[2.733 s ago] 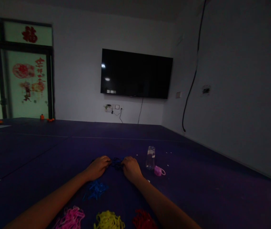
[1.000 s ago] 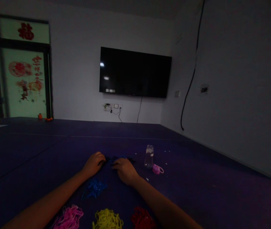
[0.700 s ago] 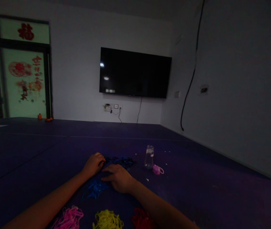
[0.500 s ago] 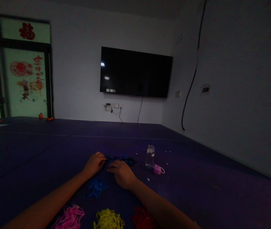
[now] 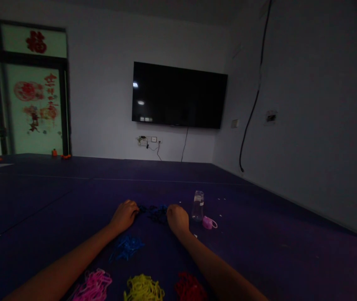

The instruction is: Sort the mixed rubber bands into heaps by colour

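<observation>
A dark pile of small black and blue pieces [image 5: 155, 212] lies on the purple table [image 5: 103, 192] between my hands. My left hand [image 5: 126, 214] rests at the pile's left end, its fingers curled in; what they hold, if anything, is too small to tell. At the right end is my right hand [image 5: 177, 218], closed, with its fingertips hidden behind it. Nearer to me is a bright blue pile [image 5: 127, 247]. Along the bottom edge sit pink [image 5: 94, 286], yellow [image 5: 143, 288] and red [image 5: 189, 286] piles of loop-like pieces.
A clear bottle [image 5: 198, 206] stands right of my right hand, with a pink lid [image 5: 209, 223] beside it. Small white scraps [image 5: 220, 215] lie around them. Orange objects [image 5: 66, 156] sit at the table's far left edge. A television [image 5: 180, 96] hangs on the wall.
My right hand has moved right, from the pile's middle to its right end, and its fingers have closed. More of the dark pile shows. My left hand has hardly moved.
</observation>
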### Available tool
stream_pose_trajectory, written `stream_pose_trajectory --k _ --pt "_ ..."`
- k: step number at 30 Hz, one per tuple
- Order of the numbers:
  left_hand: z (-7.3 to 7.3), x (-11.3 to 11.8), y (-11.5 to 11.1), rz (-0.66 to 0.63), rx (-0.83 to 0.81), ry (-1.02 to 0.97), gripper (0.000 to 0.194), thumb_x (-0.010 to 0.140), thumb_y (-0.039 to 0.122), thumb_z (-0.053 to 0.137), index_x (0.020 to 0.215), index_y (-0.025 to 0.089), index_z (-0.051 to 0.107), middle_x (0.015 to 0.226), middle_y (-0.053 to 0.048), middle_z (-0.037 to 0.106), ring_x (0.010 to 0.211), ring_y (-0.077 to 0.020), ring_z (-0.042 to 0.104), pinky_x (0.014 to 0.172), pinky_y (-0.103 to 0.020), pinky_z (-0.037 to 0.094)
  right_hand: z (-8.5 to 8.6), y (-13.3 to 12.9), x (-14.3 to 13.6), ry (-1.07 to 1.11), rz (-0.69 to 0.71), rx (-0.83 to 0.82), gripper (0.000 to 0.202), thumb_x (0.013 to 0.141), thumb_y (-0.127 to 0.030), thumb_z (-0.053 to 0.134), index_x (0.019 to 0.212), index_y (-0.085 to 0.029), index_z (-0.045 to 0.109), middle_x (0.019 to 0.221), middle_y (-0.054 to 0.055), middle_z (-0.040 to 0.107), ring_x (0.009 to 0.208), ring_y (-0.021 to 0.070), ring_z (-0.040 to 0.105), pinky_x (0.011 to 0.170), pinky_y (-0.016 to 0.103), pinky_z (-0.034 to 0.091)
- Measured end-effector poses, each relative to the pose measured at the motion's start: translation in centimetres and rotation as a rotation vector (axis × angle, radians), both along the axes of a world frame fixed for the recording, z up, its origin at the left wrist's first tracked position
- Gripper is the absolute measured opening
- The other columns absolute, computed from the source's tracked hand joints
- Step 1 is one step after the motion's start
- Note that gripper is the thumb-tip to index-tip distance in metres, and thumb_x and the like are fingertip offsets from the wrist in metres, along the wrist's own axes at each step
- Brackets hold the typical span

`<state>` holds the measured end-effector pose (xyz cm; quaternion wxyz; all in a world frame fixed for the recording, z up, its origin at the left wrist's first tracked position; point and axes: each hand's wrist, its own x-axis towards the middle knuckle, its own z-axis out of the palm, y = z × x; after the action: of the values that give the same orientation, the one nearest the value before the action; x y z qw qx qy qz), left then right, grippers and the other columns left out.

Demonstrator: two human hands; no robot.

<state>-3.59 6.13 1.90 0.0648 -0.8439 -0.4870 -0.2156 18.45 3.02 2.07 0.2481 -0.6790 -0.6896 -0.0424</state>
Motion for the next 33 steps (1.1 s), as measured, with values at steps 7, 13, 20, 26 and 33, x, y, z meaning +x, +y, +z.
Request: stream_pose_trajectory --k 7,13,20,26,33 --pt "-0.5 -0.2 0.3 -0.032 0.057 -0.028 0.024 0.083 0.008 0.048 0.089 0.020 0.068 0.089 -0.006 0.066 0.088 -0.0207 0.056 0.074 -0.031 0.042 -0.4 0.4 0.6 0.155 0.001 0.031 0.027 0.081 -0.012 0.041 0.077 -0.019 0.067 0.077 0.005 0.069 0.075 0.0163 0.063 0.061 0.021 0.037" --pt "-0.9 -0.4 0.7 -0.066 0.067 -0.074 0.027 0.081 0.004 0.048 0.091 0.019 0.069 0.089 -0.006 0.066 0.088 -0.0204 0.057 0.078 -0.031 0.043 -0.9 1.1 1.0 0.253 0.026 0.093 0.028 0.077 -0.009 0.042 0.075 -0.020 0.069 0.076 0.003 0.070 0.071 0.0141 0.063 0.061 0.020 0.039" --pt "-0.7 -0.4 0.6 -0.086 0.058 -0.074 0.032 0.079 -0.001 0.044 0.089 0.018 0.069 0.087 -0.006 0.066 0.086 -0.0200 0.057 0.077 -0.031 0.044 -0.9 1.0 0.7 0.258 0.061 0.110 0.031 0.079 -0.010 0.041 0.082 -0.021 0.070 0.085 0.003 0.070 0.077 0.0146 0.063 0.069 0.021 0.042" --pt "-0.7 -0.4 0.7 -0.084 0.070 -0.091 0.039 0.073 -0.006 0.042 0.086 0.018 0.069 0.087 -0.006 0.066 0.087 -0.0202 0.057 0.078 -0.032 0.044 -0.6 0.5 0.4 0.217 0.090 0.108 0.029 0.079 -0.010 0.042 0.084 -0.021 0.069 0.089 0.003 0.070 0.081 0.0151 0.063 0.073 0.022 0.042" --pt "-0.6 -0.6 0.5 0.061 0.105 -0.122 0.032 0.077 -0.001 0.043 0.085 0.017 0.068 0.089 -0.007 0.066 0.088 -0.0224 0.057 0.077 -0.035 0.043 -0.3 0.2 0.2 0.176 0.107 0.101 0.030 0.079 -0.010 0.042 0.085 -0.021 0.069 0.092 0.003 0.070 0.085 0.0159 0.063 0.075 0.022 0.042"
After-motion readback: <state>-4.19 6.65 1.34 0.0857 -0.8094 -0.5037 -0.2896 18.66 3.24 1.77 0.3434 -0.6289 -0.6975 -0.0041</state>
